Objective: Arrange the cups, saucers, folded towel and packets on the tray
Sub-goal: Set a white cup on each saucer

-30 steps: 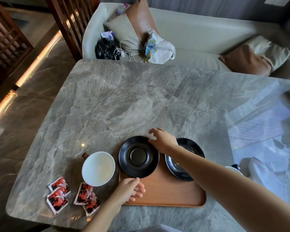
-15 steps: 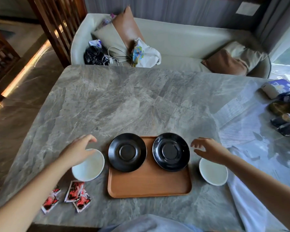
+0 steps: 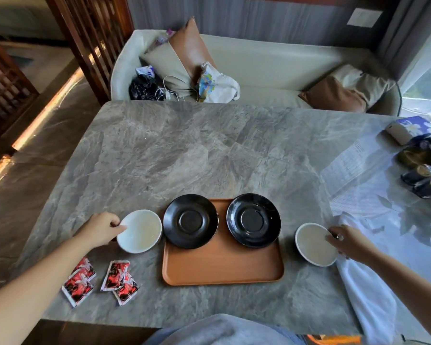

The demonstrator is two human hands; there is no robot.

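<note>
A brown wooden tray (image 3: 222, 266) lies near the table's front edge. Two black saucers, one at the left (image 3: 190, 221) and one at the right (image 3: 253, 220), rest side by side on its far half. A white cup (image 3: 139, 231) stands on the table left of the tray; my left hand (image 3: 101, 227) grips its left rim. A second white cup (image 3: 315, 244) stands to the tray's right, and my right hand (image 3: 347, 242) holds its right rim. Several red packets (image 3: 100, 278) lie at the front left. A white towel (image 3: 366, 287) lies spread under my right arm.
The grey marble table (image 3: 209, 155) stretches far beyond the tray. Dark bottles (image 3: 424, 179) and a box (image 3: 408, 129) sit at its right edge. A cream sofa (image 3: 259, 63) with cushions and bags stands behind it. A wooden screen (image 3: 90, 38) rises at the far left.
Both hands left the saucers and tray and moved outward. My left hand closed on the left cup's rim and my right hand on the right cup's rim. The view shifted right.
</note>
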